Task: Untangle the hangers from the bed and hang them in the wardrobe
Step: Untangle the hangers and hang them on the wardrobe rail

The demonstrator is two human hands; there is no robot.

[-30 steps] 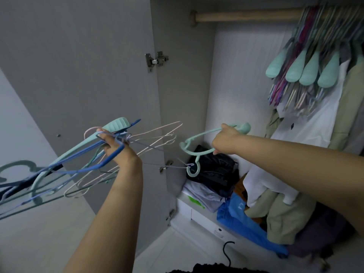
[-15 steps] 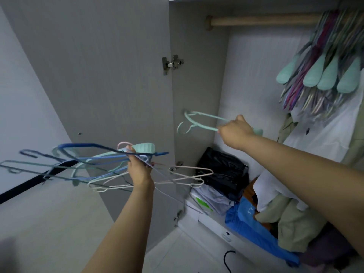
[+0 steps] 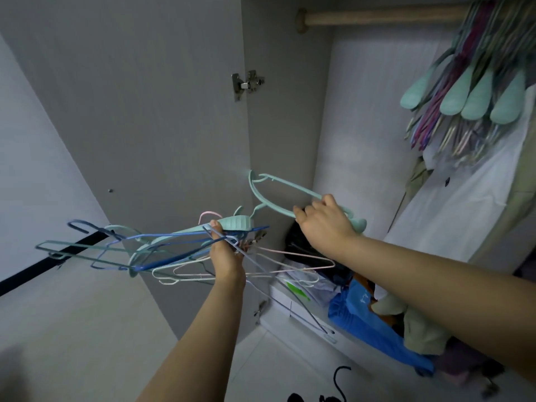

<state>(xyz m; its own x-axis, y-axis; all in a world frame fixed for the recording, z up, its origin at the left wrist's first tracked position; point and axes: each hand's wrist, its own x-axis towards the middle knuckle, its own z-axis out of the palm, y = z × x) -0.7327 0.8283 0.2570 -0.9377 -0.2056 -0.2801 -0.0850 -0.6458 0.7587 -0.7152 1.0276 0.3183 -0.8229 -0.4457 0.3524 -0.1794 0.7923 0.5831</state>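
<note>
Near, at bottom centre: left forearm raised up and away, wrist bent slightly back. Left hand (image 3: 226, 250) clenched round a tangled bundle of hangers (image 3: 150, 250), fingers wrapped tight at the necks; blue, mint and pale wire frames fanned out leftward, a few pale ones splayed to the right below the fist. Beside it, from the right edge: right arm stretched across toward the middle of the wardrobe opening, palm turned down. Right hand (image 3: 326, 223) gripping a single mint hanger (image 3: 278, 188) by one shoulder, fingers curled over the frame, hook end pointed left and far toward the hinge side, held apart from the bundle and well below the rail. Lower right, on the wardrobe floor: heaped clothes (image 3: 377, 323), blue, black and olive. Left and far: open grey wardrobe door (image 3: 139, 117) with a metal hinge (image 3: 248, 82). Farthest, top: wooden rail (image 3: 377, 17), with hung hangers (image 3: 478, 91) crowded at its right end, mint shoulders lowest, somewhat blurred.
</note>
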